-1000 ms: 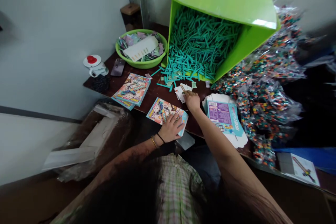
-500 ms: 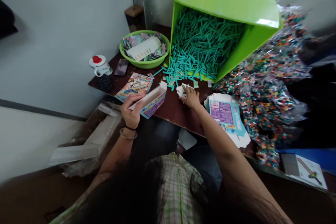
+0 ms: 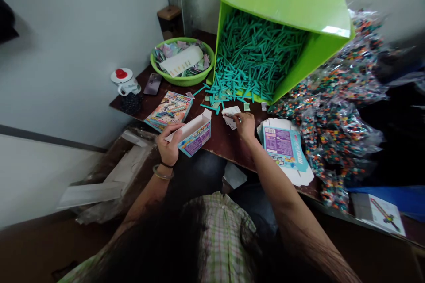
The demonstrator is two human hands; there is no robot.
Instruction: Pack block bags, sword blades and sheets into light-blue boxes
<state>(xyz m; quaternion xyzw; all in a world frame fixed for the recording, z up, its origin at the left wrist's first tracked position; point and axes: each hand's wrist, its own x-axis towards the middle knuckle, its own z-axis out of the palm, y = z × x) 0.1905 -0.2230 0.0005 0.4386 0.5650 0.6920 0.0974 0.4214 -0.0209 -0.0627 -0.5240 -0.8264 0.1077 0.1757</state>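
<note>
My left hand [image 3: 169, 145] grips a small printed cardboard box [image 3: 192, 133], held open-side up over the near edge of the dark table [image 3: 219, 139]. My right hand [image 3: 245, 124] pinches a white card [image 3: 229, 113] from a small pile of cards just in front of the spilled teal sticks [image 3: 229, 90]. A stack of flat, unfolded blue box blanks [image 3: 284, 148] lies right of that hand. More flat printed boxes [image 3: 169, 110] lie left of the held box.
A tipped green bin [image 3: 299, 9] full of teal sticks stands at the back. A green bowl [image 3: 182, 80] of paper slips, a phone [image 3: 153, 84] and a mug [image 3: 126, 83] sit at the left. Bags of coloured pieces [image 3: 335, 106] pile up on the right.
My left hand lifted the flat box off the table and opened it into shape. My right hand took up a card from the small pile and drew it slightly nearer.
</note>
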